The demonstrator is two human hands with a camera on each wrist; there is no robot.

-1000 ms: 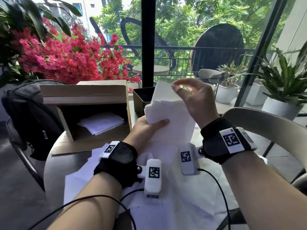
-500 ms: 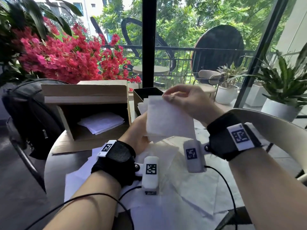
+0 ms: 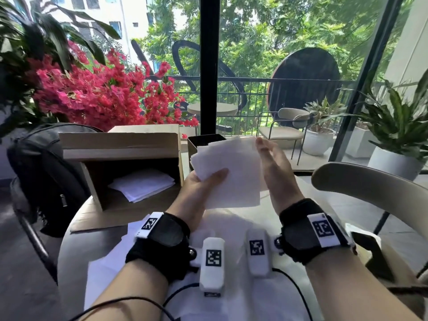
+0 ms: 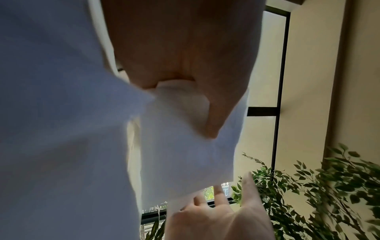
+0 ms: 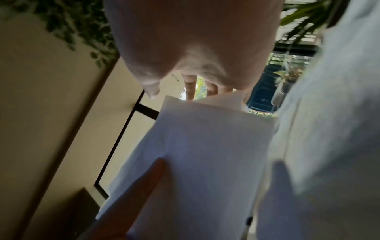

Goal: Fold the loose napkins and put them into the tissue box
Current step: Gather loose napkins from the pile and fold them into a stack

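Napkins (image 3: pixel 228 174): one folded stack pinched by left hand (image 3: pixel 199 186) | right hand (image 3: pixel 275 167): fingers straight | tissue box (image 3: pixel 120 158): one

Bright daylight through the window (image 3: pixel 266 66), edges bowed by the wide lens, both wrist views dim, blurred

folded napkins (image 3: pixel 142 185) in tissue box (image 3: pixel 120 144), left of held napkin stack (image 3: pixel 231 172)

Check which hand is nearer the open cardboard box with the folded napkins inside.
Left. The left hand, gripping a folded napkin, is just beside the cardboard box at its right wall. The right hand is on the napkin's far side, farther away.
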